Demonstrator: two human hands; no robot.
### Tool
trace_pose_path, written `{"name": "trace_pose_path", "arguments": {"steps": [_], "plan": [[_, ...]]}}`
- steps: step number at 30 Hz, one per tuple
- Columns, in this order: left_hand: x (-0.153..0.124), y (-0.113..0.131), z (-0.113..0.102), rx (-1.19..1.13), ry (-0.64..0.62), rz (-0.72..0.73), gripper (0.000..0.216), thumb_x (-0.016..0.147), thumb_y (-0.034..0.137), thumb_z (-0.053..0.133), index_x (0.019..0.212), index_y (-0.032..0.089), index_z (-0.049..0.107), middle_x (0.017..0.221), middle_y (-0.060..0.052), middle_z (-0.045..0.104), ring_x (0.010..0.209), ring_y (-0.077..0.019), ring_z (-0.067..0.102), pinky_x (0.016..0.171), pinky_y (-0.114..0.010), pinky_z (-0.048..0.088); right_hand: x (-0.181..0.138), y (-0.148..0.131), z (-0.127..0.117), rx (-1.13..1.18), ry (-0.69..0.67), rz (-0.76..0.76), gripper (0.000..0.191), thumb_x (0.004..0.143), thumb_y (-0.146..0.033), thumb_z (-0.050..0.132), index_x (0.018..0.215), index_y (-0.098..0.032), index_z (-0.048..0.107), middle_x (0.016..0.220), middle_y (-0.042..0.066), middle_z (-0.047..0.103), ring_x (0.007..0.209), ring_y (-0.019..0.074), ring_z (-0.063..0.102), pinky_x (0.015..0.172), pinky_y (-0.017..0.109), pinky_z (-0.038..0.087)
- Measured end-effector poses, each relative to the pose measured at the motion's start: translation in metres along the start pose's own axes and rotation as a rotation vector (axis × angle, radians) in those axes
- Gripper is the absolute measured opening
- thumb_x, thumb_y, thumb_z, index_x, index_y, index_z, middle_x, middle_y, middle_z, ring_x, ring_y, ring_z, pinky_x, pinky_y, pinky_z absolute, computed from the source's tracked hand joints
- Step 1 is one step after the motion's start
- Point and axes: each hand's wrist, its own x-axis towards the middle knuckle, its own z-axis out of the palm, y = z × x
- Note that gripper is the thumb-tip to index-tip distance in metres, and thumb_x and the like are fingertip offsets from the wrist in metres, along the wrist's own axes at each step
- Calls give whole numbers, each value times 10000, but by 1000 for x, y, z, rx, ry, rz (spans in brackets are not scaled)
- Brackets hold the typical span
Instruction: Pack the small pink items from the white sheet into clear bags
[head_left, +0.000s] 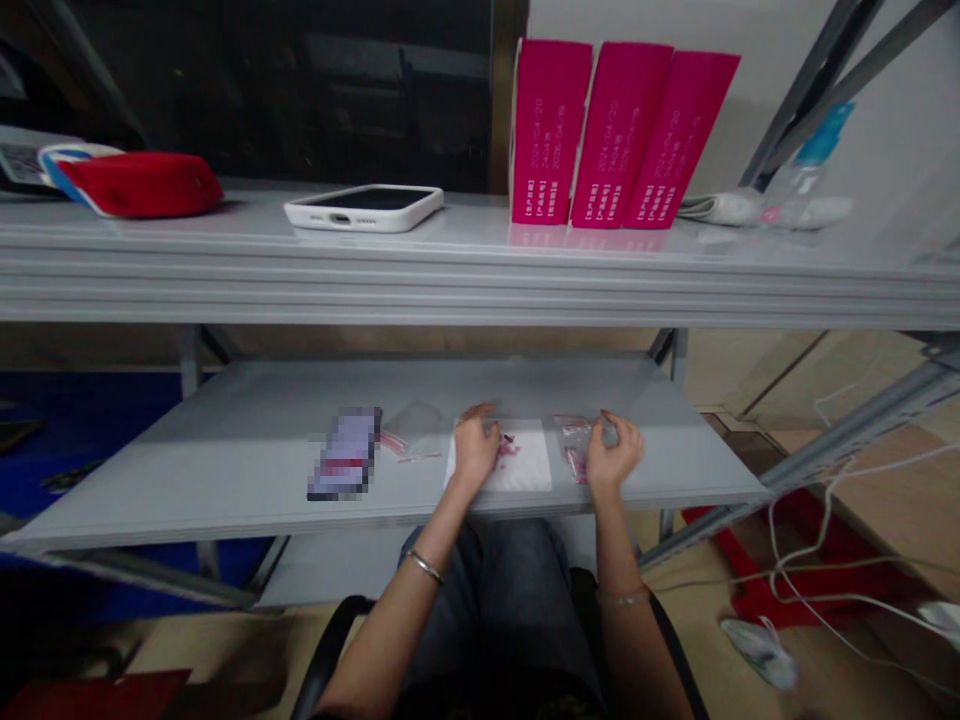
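Note:
My left hand (474, 447) is over the left part of a white paper sheet (534, 465), thumb and fingers apart and nothing visible between them. Small pink pieces (509, 450) lie loose on the sheet, just right of that thumb, with a tiny dark bit among them. My right hand (615, 458) is at the right side of a clear zip bag (571, 432), thumb and curled forefinger at the plastic. Pink contents show low in this bag; the fingertips are too small to make out sharply. Farther left lie other clear zip bags (416, 430) with red seal lines.
A phone with a blurred screen (346, 450) lies left on the grey lower shelf (247, 430). The upper shelf (450, 270) holds a white-cased phone (367, 207), a red pouch (150, 185), magenta boxes (551, 135) and a spray bottle (808, 175). Cables (817, 530) trail at right.

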Motion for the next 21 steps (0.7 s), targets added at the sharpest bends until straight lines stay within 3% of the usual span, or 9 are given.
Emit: {"name": "trace_pose_path", "arguments": {"steps": [4,8,14,21], "plan": [[-4,-30,-45,126,102,-72,322,770,127,465,1047,121,627,1104,-145,640,1079,-267,560,965,-408,382,-10,-31,3,161,10,-67,168,806,-239,514,847,-161,657,881,91,662,869,222,580,830,393,414],[-15,-52,-71,423,127,-146,342,759,139,467,1064,108,620,1058,-168,651,1047,-294,573,922,-424,388,-32,-70,7,337,-98,-122,163,825,-222,510,847,-171,663,851,72,661,842,195,587,824,369,439],[-21,-66,-83,483,100,-182,314,770,126,441,1006,111,647,926,-148,691,928,-265,626,844,-364,429,-68,-113,10,517,-359,-102,172,827,-209,514,880,-185,676,850,62,665,841,189,587,784,345,460],[-20,-67,-87,387,109,-142,318,762,150,469,1042,115,616,959,-135,692,899,-238,638,819,-327,461,-79,-130,6,585,-545,-64,169,824,-199,519,861,-217,683,829,53,661,828,193,583,779,341,455]]}}
